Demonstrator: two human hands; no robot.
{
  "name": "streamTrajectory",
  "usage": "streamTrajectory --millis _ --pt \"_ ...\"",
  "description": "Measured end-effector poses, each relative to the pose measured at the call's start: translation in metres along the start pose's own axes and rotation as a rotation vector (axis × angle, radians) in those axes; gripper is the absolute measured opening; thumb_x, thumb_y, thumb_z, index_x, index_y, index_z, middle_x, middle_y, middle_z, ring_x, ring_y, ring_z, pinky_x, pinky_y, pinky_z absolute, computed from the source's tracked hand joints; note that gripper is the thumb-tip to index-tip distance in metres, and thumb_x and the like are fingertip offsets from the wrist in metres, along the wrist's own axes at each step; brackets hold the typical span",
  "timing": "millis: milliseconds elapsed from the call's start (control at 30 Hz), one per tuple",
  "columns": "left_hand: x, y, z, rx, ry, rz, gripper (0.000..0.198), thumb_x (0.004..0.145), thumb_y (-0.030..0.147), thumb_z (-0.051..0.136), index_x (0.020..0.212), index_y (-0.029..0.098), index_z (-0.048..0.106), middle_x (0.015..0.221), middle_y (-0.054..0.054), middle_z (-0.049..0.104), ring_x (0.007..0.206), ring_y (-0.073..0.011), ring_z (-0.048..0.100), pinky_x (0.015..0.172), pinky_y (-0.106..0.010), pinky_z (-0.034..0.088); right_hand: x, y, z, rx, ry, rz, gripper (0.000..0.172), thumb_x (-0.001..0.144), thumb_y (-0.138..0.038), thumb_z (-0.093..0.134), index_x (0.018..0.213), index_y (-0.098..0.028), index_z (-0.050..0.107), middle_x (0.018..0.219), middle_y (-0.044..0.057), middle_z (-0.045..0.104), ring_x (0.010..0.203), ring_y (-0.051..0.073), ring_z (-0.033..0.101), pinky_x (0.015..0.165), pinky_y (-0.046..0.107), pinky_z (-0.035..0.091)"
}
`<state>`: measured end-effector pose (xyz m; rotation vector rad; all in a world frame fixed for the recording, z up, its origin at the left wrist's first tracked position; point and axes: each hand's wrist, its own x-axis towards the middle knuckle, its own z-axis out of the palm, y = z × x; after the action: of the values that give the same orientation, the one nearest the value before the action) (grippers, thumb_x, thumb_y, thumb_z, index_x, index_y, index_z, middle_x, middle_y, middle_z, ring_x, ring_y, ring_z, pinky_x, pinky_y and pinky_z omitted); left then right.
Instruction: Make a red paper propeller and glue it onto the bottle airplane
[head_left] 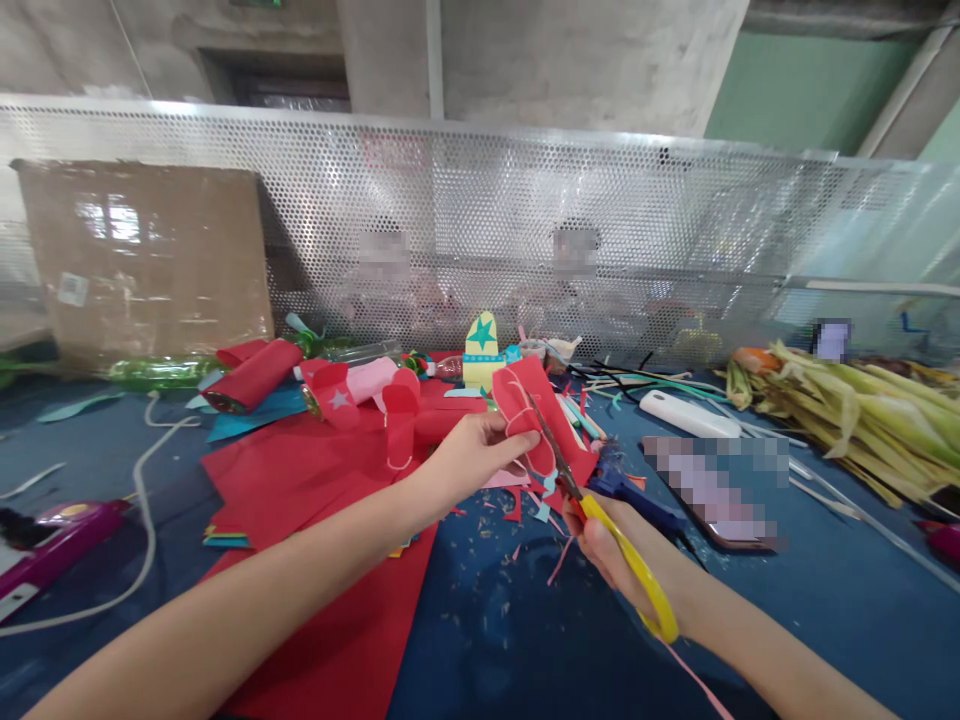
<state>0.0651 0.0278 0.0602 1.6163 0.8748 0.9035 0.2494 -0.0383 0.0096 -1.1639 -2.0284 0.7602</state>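
Note:
My left hand (480, 452) pinches a red paper shape (534, 412) with a pale outline drawn on it, holding it up over the blue table (495, 640). My right hand (616, 545) grips yellow-handled scissors (600, 525), and their blades reach into the red paper beside my left fingers. Small red and pink paper scraps (525, 505) lie on the table just below the paper.
Large red paper sheets (330, 560) lie left of my arms, with red paper rolls (255, 375) and a yellow paper piece bearing a green star (482, 352) behind. A phone (712, 490), a white case (688, 413) and corn husks (847, 415) lie right. A perforated metal screen (480, 220) backs the table.

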Motion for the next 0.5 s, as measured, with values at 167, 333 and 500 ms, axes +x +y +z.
streamTrajectory --millis 167,333,500 --pt "-0.001 -0.004 0.002 -0.036 -0.021 -0.006 0.023 0.078 0.036 0.063 0.073 0.014 0.069 0.074 -0.006 0.072 0.066 -0.0151 0.065 0.068 -0.027 0.052 -0.003 0.015 0.009 0.139 0.044 0.023 0.061 0.086 -0.071 0.020 0.087 -0.020 0.052 0.063 -0.001 0.042 0.055 0.015 0.039 0.049 0.026 0.036" --pt "-0.002 -0.009 0.006 -0.017 -0.006 0.015 0.023 0.078 0.036 0.063 0.070 0.014 0.068 0.070 -0.005 0.071 0.063 -0.0141 0.064 0.064 -0.025 0.051 -0.008 0.024 0.009 0.216 -0.048 0.118 0.063 0.087 -0.070 0.017 0.097 -0.020 0.054 0.067 -0.001 0.044 0.055 0.014 0.039 0.052 0.027 0.039" --pt "-0.005 -0.015 0.013 -0.013 0.017 0.013 0.028 0.079 0.039 0.062 0.065 0.015 0.063 0.062 -0.003 0.067 0.059 -0.0129 0.062 0.062 -0.024 0.051 -0.009 0.020 0.007 0.235 -0.074 0.136 0.065 0.086 -0.072 0.015 0.096 -0.020 0.053 0.066 -0.001 0.044 0.055 0.014 0.040 0.051 0.027 0.039"
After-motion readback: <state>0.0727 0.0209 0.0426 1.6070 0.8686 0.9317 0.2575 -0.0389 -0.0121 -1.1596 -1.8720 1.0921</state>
